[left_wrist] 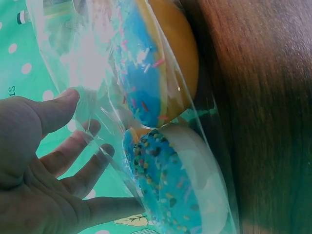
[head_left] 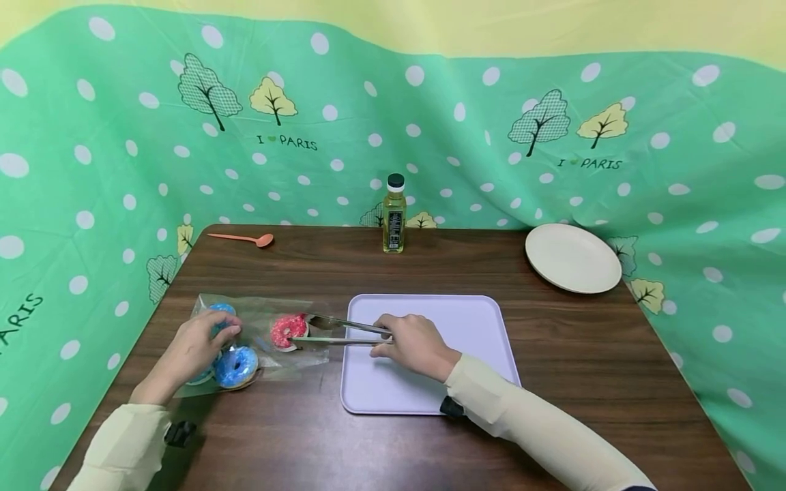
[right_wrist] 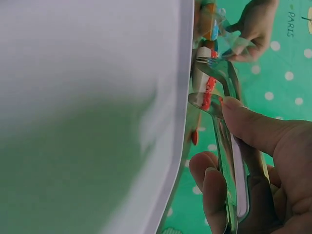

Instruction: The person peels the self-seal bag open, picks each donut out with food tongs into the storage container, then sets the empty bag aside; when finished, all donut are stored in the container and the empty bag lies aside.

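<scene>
My right hand (head_left: 414, 341) grips metal tongs (head_left: 350, 341), whose tips stand at both sides of a red-iced doughnut (head_left: 287, 332) with a pale base. In the right wrist view one tip of the tongs (right_wrist: 212, 68) is fork-like and the other is spoon-like. The red doughnut lies in the mouth half of a clear plastic bag (head_left: 264, 310). Thumb and fingers of my left hand (head_left: 193, 348) hold the bag's upper film at its left part. Beneath and beside that hand, several blue-iced doughnuts (head_left: 236, 367) with sprinkles lie inside the bag.
A lilac tray (head_left: 430, 395) lies right of the bag, under my right hand. An oil bottle (head_left: 394, 215) stands upright at the back of the wooden table (head_left: 295, 436). An orange spoon (head_left: 242, 238) is back left; a cream plate (head_left: 574, 259) is back right.
</scene>
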Demonstrator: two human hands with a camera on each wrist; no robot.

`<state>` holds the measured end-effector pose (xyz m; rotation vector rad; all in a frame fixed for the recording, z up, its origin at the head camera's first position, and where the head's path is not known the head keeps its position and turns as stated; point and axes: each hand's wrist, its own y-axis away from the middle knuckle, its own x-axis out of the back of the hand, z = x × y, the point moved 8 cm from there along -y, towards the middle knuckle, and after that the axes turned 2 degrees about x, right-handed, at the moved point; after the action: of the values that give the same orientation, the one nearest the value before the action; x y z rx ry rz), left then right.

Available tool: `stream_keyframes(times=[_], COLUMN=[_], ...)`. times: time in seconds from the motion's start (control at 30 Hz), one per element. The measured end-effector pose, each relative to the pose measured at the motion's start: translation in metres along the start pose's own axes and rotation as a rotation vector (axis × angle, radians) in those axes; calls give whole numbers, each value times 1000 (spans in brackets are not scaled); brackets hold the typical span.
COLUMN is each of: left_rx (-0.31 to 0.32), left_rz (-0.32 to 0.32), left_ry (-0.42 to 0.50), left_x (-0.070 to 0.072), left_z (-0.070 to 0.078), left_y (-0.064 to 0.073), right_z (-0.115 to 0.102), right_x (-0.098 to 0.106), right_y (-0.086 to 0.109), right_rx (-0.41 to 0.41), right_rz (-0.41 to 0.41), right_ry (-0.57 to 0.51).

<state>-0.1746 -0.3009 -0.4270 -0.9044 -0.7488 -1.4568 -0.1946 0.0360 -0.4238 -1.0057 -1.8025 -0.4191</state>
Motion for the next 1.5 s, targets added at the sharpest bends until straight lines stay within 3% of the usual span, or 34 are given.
stream_keyframes(times=[0.3, 0.8, 1.5], left_rx=[0, 1, 13], left_rz=[-3, 2, -4], left_ry=[-1, 0, -1], left_x=[0, -3, -3], left_z=[-1, 0, 1], left_y=[0, 1, 2], right_z=[14, 28, 65], right_x=[14, 31, 69], right_y=[16, 42, 94], right_rx=[-53, -73, -229], right_rz=[26, 83, 186], right_ry=[1, 17, 19])
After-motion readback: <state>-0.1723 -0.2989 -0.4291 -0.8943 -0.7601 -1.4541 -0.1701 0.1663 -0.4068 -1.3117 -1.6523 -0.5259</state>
